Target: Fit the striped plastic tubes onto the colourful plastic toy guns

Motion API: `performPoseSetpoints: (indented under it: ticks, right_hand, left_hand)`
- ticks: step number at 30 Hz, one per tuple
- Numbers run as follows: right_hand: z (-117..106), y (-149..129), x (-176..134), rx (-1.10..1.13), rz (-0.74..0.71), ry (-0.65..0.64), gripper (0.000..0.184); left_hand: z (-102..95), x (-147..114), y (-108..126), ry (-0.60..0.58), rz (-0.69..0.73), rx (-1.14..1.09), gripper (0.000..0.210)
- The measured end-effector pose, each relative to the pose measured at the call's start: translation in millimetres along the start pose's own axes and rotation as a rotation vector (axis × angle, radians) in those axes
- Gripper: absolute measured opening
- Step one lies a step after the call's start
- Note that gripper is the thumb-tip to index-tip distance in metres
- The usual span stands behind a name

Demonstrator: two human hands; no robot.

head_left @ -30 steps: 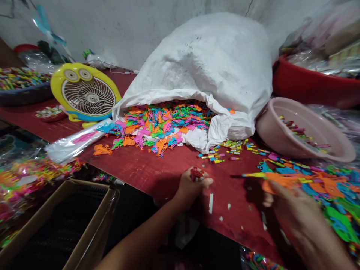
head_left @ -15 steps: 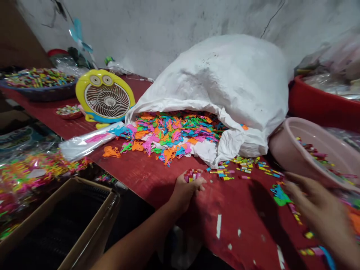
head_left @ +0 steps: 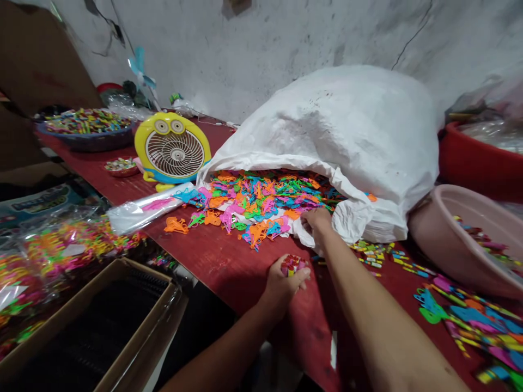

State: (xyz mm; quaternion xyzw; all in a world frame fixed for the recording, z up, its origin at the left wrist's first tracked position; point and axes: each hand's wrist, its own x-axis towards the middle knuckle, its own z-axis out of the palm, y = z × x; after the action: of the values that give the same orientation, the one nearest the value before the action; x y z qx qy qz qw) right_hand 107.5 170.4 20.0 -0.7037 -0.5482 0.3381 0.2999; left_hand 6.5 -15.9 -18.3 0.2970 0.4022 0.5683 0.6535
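My left hand (head_left: 287, 280) is closed round a bunch of small red, pink and yellow tubes (head_left: 293, 264), just above the table's front part. My right hand (head_left: 317, 222) reaches to the mouth of the big white sack (head_left: 359, 120), its curled fingers at the edge of the heap of plastic toy pieces (head_left: 253, 196). These flat pieces are orange, pink, green and blue, and spill from the sack onto the red table (head_left: 220, 258). What the right fingertips hold, if anything, is hidden. Loose small tubes (head_left: 370, 251) lie beyond my right forearm.
A pink tub (head_left: 429, 228) and a red tub (head_left: 478, 163) stand at the right. More toy pieces and tubes (head_left: 482, 321) lie before them. Leftward are a yellow fan (head_left: 177, 149), a clear plastic bag (head_left: 139, 214), a full basin (head_left: 93, 142) and a cardboard box (head_left: 110, 348) below the table edge.
My right hand has swung left from the right side of the table to the sack's mouth. My left hand keeps its bunch of tubes. The view has shifted slightly.
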Motion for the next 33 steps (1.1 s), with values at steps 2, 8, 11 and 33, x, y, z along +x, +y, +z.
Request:
performPoseSetpoints:
  ticks: [2, 8, 11, 33]
  right_hand:
    - [-4.2, 5.9, -8.2, 0.093, 0.069, -0.042, 0.029]
    - [-39.5, 20.4, -58.1, 0.368, 0.032, -0.033, 0.028]
    - [-55.1, 30.4, -96.8, 0.478, -0.065, 0.004, 0.035]
    - [-83.4, 116.5, -239.2, 0.382, -0.194, -0.054, 0.027]
  left_hand:
    - [0.4, 0.3, 1.1, -0.002, 0.001, -0.015, 0.033]
    - [-0.1, 1.1, 0.8, 0.016, -0.012, -0.025, 0.035]
    - [-0.6, 0.3, 1.0, 0.022, -0.002, -0.035, 0.037]
    - [24.8, -37.1, -19.4, -0.249, -0.006, 0.061, 0.027]
